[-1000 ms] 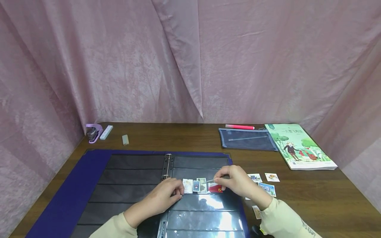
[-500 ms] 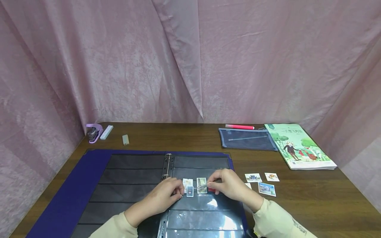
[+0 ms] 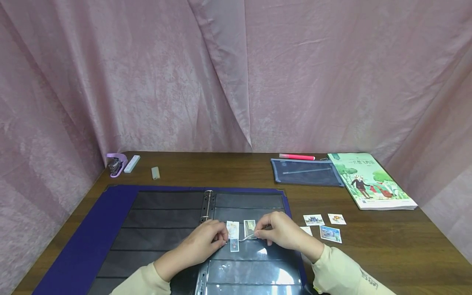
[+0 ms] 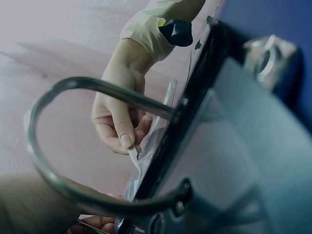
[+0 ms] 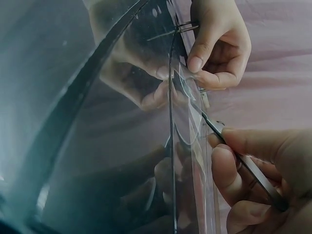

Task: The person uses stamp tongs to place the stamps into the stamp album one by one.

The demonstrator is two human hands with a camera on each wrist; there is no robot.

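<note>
**Two-handed work at a ring-bound stamp album [image 3: 86, 237], L. to R.**

Far L.: curved lilac stapler [image 3: 116, 165] on wood-grain desk [image 3: 221, 168]. Album: matte navy cover, black strip-pocket pgs., shiny metal rings [image 3: 208, 205]. L. hand [image 3: 203, 241]: thumb & forefinger tips together, pinching thin clear pocket film [image 5: 198, 161]. Small rect. blue stamp [image 3: 234, 246] on R. page, just below a larger pale stamp [image 3: 232, 229], at tips of slim metal tweezers [image 3: 249, 237]; under or over film: can't tell. R. hand [image 3: 278, 231]: fingers curled, pinching tweezers. Beyond: blue mesh pouch [image 3: 307, 174], loose paper stamps [image 3: 330, 234], glossy green bk. [image 3: 372, 182].
</note>
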